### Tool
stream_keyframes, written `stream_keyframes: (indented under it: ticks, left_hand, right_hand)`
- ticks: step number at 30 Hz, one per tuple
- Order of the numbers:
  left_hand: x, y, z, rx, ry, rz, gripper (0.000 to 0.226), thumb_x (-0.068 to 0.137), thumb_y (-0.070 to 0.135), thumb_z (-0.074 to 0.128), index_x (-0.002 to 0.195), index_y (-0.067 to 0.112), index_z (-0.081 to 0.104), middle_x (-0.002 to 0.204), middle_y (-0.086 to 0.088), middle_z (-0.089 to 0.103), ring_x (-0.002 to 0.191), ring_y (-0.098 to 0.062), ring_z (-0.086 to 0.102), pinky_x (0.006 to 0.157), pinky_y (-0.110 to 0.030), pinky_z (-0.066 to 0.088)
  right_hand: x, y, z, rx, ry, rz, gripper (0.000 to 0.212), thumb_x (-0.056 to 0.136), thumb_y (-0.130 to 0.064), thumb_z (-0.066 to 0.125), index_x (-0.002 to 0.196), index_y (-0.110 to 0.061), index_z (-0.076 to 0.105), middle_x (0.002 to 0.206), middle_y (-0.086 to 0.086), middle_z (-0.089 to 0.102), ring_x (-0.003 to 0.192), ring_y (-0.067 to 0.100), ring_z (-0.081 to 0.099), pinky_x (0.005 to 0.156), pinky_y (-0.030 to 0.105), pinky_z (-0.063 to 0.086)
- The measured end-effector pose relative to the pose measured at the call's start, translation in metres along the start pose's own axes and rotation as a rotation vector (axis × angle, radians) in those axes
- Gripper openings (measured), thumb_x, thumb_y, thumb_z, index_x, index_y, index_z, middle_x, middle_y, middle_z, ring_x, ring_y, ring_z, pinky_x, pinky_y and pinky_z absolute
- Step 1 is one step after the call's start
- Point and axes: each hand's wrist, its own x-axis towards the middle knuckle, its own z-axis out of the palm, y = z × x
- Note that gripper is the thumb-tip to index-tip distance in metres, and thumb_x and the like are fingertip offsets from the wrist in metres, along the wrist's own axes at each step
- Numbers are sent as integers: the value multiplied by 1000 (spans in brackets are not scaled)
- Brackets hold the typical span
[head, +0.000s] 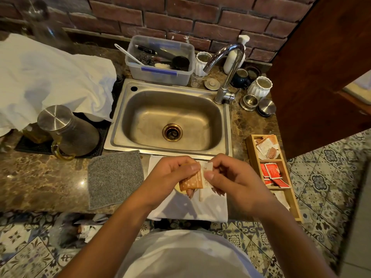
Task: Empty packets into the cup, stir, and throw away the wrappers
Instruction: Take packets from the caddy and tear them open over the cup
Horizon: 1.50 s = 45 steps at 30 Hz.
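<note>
Both hands hold one small orange and white packet [193,182] over the counter's front edge, just in front of the sink. My left hand [170,175] pinches its left side; my right hand [230,177] pinches its white top corner. Under my hands a sliver of a cup's pale rim [177,190] shows, mostly hidden. A wooden stir stick [200,194] lies on the white napkin [200,207] below the packet. More packets fill a wooden box [253,157]: pale orange ones [267,148] at the back, red ones [272,174] in the middle compartment.
A steel sink [170,119] with tap [226,71] lies beyond my hands. A grey cloth [115,179] sits left of the napkin, a metal-lidded jug [66,131] further left. A plastic tub [160,61], cups and jars line the brick wall. A bag with wrappers [78,229] sits on the floor.
</note>
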Motion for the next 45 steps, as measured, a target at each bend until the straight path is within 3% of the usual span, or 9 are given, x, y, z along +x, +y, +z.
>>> stream_keyframes:
  ticks: [5,11,15,21,24,30,36,42,45]
  left_hand:
    - [-4,-8,-1,-6,-24,16,22,86,32,68,76,13,71,63,-17,60,51,-23,56,57,-31,46]
    - [-4,-10,1,-115,-53,10,14,85,23,68,76,14,72,61,-6,64,49,-15,58,54,-24,50]
    - [-1,-12,12,-277,29,9,21,91,12,61,73,14,72,56,-5,60,49,-16,55,56,-25,50]
    - [5,-17,22,-429,145,-95,19,90,14,65,73,6,63,52,-8,53,47,-19,50,53,-27,42]
    - [5,-18,22,-488,127,-147,19,91,15,60,76,4,61,52,-8,51,47,-20,47,53,-29,39]
    - [2,-19,16,-481,134,-151,9,88,20,69,86,11,69,59,-7,56,51,-15,48,60,-31,36]
    - [0,-17,15,-302,85,-72,12,90,21,64,87,19,75,60,-6,57,51,-14,48,52,-24,40]
    - [-1,-21,8,-208,97,-47,12,88,26,67,84,16,74,60,-5,56,52,-12,49,51,-22,41]
    - [-1,-25,5,-133,93,-52,25,84,33,70,90,9,74,61,-4,56,54,-12,50,52,-23,42]
  right_hand:
    - [2,1,4,-14,5,-23,11,93,-25,65,88,-16,62,69,-2,59,64,17,59,60,36,50]
    - [0,-1,0,23,-61,-8,12,92,-24,67,92,-12,64,76,5,63,72,21,62,66,38,54]
    - [7,9,8,28,109,-107,15,93,-20,65,96,-6,66,80,11,64,72,24,62,65,29,51]
    - [9,27,19,-507,406,-449,12,95,-16,63,99,-10,72,88,-1,69,78,13,62,69,27,50]
    - [8,31,22,-505,442,-487,8,95,-15,64,99,-12,70,88,0,69,78,13,62,68,28,51]
    - [9,24,18,-136,362,-185,11,94,-29,65,99,-21,70,84,-6,71,76,18,68,68,43,58]
    - [13,20,15,-42,305,-128,5,92,-22,71,96,-20,70,83,-2,70,75,14,66,68,37,56]
    - [13,15,3,27,14,30,19,94,-23,69,93,-4,66,75,10,66,68,18,61,64,34,53]
    - [13,16,1,-9,-49,27,7,96,-18,67,90,-17,70,76,5,68,70,16,64,65,33,55]
